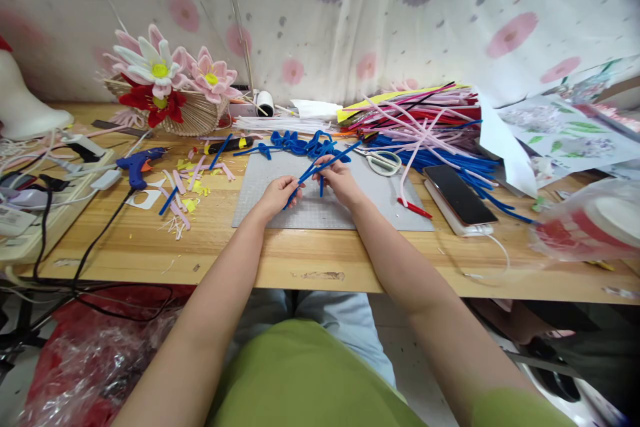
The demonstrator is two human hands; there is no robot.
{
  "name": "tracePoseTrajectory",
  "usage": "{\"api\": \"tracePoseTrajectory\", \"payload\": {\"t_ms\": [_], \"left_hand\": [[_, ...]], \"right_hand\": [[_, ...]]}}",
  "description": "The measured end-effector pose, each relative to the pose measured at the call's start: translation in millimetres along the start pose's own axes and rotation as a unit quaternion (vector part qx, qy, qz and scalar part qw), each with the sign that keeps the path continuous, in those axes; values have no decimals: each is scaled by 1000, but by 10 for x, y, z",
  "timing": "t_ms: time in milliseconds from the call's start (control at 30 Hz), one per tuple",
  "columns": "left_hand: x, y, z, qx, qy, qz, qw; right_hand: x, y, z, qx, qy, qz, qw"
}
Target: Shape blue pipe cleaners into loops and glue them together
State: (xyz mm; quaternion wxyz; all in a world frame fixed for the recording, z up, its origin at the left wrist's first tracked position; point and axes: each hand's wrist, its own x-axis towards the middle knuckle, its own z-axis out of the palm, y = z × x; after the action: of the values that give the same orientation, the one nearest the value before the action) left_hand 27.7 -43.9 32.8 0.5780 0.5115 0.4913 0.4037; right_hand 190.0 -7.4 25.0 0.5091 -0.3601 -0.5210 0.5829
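My left hand (281, 196) is closed on the lower ends of several blue pipe cleaners (330, 163), which slant up to the right. My right hand (337, 177) pinches the same blue pipe cleaners farther up, and a short blue end hangs down below its fingers. Both hands are over the grey cutting mat (260, 190). Just beyond them lie bent and looped blue pipe cleaner pieces (295, 143). A pair of scissors (383, 161) with pale handles rests to the right of my right hand.
At left are a blue glue gun (137, 167), a power strip (65, 207) with cables, and pink and yellow scraps (193, 187). Pipe cleaner flowers (163, 70) stand behind. A pipe cleaner pile (420, 123), phone (460, 193), red pen-like tool (415, 208) and bagged cup (590, 223) lie right.
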Motion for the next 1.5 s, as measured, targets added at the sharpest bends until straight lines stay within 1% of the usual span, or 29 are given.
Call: {"api": "tracePoseTrajectory", "payload": {"t_ms": [67,100,133,233,300,500,700,900,1033,1100,1200,1333,1500], "left_hand": [[10,0,-3,-10,6,5,1000],[16,-3,-4,-16,7,6,1000],[21,-7,-5,-23,6,8,1000],[29,-27,2,-27,-16,18,999],[32,-44,12,-12,-24,24,999],[36,-60,30,-10,5,2,1000],[28,-38,23,0,27,5,1000],[20,-38,13,-16,19,27,999],[27,-42,6,-18,55,29,998],[41,-56,0,-3,66,33,997],[71,-92,-20,13,69,37,997],[104,-115,-51,1,80,52,995],[88,-86,-54,0,62,53,997]], "right_hand": [[-19,39,76,-41,-30,-13,999],[-18,59,103,-53,-30,-20,998],[-11,76,123,-59,-19,-31,998],[21,101,142,-56,53,-66,995],[32,98,130,-54,71,-73,993],[6,81,95,-70,-6,-33,997],[4,85,100,-88,-26,-45,995],[-15,85,98,-97,-63,-32,993],[-37,77,133,-77,-69,-14,995],[-34,84,158,-75,-52,-26,995],[-3,105,165,-61,6,-34,998],[56,115,103,-10,72,-25,997],[96,114,45,7,102,-30,994]]}}
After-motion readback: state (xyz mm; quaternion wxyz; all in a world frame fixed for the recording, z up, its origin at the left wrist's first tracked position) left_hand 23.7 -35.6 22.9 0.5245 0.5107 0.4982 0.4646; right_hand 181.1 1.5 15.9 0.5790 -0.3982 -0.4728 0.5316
